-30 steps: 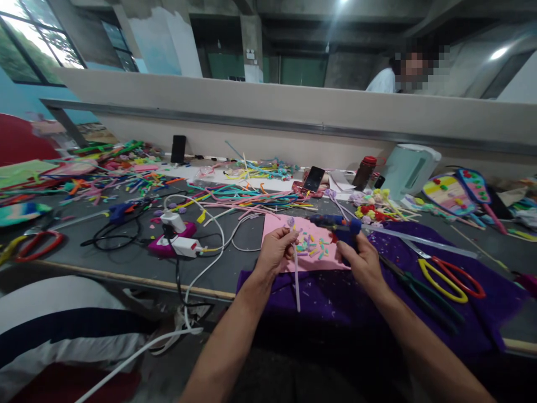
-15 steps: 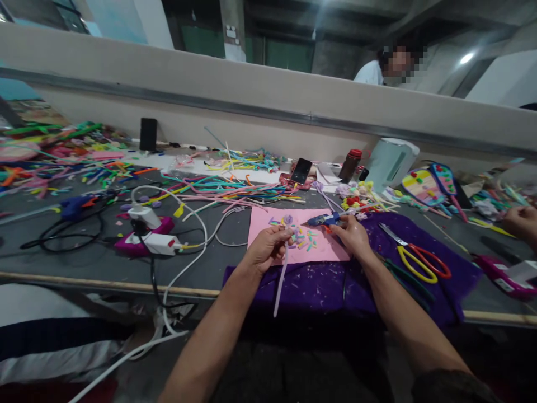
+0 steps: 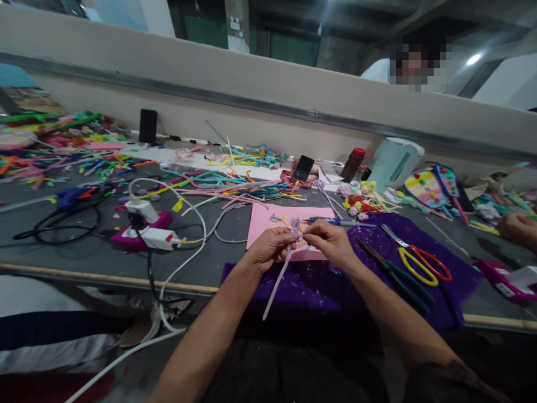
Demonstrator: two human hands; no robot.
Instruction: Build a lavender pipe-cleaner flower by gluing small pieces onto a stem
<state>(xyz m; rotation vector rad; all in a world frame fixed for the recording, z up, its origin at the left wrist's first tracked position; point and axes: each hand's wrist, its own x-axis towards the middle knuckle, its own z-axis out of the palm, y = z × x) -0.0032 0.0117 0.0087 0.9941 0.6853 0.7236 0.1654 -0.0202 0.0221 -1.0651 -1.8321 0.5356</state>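
"So, what does the left hand (image 3: 274, 245) have?"

"A pale lilac stem (image 3: 277, 285), pinched between thumb and fingers. It slants down from the grip across the purple cloth (image 3: 444, 305), and the curly purple flower head (image 3: 295, 224) sits at its top, just above the fingertips."

"And the right hand (image 3: 331, 240)?"

"Its thumb and fingers are drawn narrow, right beside the flower head. Whether they pinch a small piece, I can't tell."

"Where is all this happening?"

"Over the pink sheet (image 3: 260, 224), which lies partly on the cloth. Small colored bits (image 3: 274, 218) are scattered on it, some of them hidden by the hands."

"Is that the glue gun (image 3: 327, 220)?"

"Yes, the blue one, just beyond the right hand, with a clear glue stick (image 3: 356, 224) running out of its back over the cloth."

"What lies on the right?"

"Scissors (image 3: 423, 266) with red and yellow handles, and dark green-handled pliers (image 3: 405, 281) next to them, both on the cloth. Another person's hand (image 3: 518, 229) is at the far right edge."

"And behind the sheet?"

"A loose heap of colored fuzzy stems (image 3: 235, 187), then a black phone (image 3: 302, 168) leaning up."
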